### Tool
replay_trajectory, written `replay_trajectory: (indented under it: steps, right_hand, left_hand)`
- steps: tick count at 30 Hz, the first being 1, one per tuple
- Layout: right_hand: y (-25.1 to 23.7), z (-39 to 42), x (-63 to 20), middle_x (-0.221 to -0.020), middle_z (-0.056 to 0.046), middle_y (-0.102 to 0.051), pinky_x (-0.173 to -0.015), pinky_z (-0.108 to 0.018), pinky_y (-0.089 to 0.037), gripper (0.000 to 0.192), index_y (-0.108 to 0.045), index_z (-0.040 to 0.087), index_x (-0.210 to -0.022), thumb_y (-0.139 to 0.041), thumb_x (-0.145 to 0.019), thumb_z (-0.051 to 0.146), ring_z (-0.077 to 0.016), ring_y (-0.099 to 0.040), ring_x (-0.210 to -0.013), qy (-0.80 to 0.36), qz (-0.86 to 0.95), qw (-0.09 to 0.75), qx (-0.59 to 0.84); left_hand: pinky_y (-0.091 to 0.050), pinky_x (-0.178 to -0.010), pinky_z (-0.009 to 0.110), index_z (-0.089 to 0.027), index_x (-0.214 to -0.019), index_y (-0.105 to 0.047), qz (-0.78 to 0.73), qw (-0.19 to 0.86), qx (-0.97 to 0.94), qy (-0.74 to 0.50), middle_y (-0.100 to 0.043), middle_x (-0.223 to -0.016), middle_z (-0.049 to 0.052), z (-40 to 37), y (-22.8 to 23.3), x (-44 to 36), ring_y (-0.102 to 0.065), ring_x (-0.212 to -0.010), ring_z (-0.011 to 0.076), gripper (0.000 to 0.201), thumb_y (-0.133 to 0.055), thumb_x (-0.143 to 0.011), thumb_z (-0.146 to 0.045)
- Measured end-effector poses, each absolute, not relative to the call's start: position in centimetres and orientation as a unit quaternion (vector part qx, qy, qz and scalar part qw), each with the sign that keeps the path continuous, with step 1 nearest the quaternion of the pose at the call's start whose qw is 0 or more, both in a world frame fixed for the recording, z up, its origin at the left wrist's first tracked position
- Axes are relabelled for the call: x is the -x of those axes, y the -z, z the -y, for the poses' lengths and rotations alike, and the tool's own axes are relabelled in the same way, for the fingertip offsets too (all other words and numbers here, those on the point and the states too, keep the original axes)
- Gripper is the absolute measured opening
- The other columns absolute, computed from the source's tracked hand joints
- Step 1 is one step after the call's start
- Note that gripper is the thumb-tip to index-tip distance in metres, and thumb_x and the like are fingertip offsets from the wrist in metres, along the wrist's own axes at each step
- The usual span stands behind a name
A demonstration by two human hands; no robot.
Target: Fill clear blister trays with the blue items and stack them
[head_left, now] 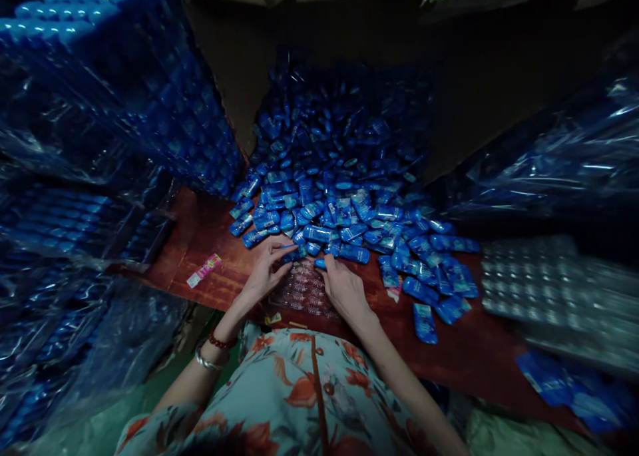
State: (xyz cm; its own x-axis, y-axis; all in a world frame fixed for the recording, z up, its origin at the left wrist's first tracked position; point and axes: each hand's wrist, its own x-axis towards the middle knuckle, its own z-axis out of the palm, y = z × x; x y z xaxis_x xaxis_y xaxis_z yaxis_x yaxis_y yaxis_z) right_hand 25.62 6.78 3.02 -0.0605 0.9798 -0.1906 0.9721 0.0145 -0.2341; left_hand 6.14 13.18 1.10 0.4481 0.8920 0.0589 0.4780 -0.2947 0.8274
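My left hand (267, 269) is closed, thumb and fingers pinching a small blue bottle (292, 255) at the near edge of the heap. Close by, my right hand (342, 279) also has its fingers closed on a small blue bottle (319, 263), of which only the end shows. Between the two hands a clear plastic tray (302, 289) with rows of hollows lies on the table in front of my body. Just beyond the hands spreads a large heap of small blue labelled bottles (344, 210).
The heap spills out of a big cardboard box (474, 63) onto a reddish table (214, 233). Stacked trays of blue bottles (164, 110), partly wrapped in plastic, rise at the left. Clear empty trays (554, 289) are piled at the right. A pink label strip (204, 271) lies left.
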Motion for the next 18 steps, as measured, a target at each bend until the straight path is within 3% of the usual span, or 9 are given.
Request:
replay_trajectory:
  steps: [4,9,15,18]
  right_hand:
    - [-3.1,-6.9,-25.6,-0.093,-0.007,-0.065,-0.06,-0.025,-0.037,0.017,-0.044,0.019,-0.108,-0.036,-0.095,0.024,-0.0178,-0.061,-0.084,-0.167,0.702,0.0,0.692]
    - [-3.1,-7.1,-25.5,-0.093,-0.006,-0.065,-0.061,-0.026,-0.037,0.02,-0.043,0.018,-0.111,-0.037,-0.093,0.019,-0.0182,-0.061,-0.084,-0.172,0.701,-0.01,0.692]
    - [-2.7,-6.8,-25.4,-0.096,-0.006,-0.065,-0.064,-0.025,-0.038,0.019,-0.045,0.019,-0.109,-0.037,-0.092,0.017,-0.0174,-0.06,-0.087,-0.151,0.717,-0.005,0.681]
    - [-2.7,-6.8,-25.3,-0.095,-0.006,-0.065,-0.066,-0.025,-0.038,0.02,-0.044,0.019,-0.11,-0.038,-0.091,0.015,-0.0178,-0.06,-0.087,-0.136,0.715,-0.014,0.686]
  left_hand:
    - [-0.049,-0.088,0.035,-0.024,-0.121,-0.055,-0.431,0.321,-0.799,-0.271,-0.053,-0.112,0.009,-12.4,-1.0,-5.5,-0.056,-0.103,0.0187,0.033,-0.05,-0.088,-0.021]
    - [-0.051,-0.082,0.032,-0.024,-0.125,-0.048,-0.414,0.249,-0.851,-0.207,-0.054,-0.108,0.008,-11.5,-1.6,-6.2,-0.059,-0.099,0.0193,0.034,-0.047,-0.091,-0.03]
    - [-0.051,-0.074,0.031,-0.019,-0.118,-0.048,-0.42,0.156,-0.893,-0.041,-0.056,-0.093,0.007,-12.1,-2.9,-7.1,-0.06,-0.084,0.0189,0.03,-0.038,-0.09,-0.013]
    - [-0.05,-0.075,0.032,-0.018,-0.117,-0.046,-0.411,0.124,-0.903,-0.015,-0.055,-0.092,0.007,-12.6,-3.5,-6.9,-0.057,-0.083,0.0187,0.032,-0.036,-0.088,-0.009]
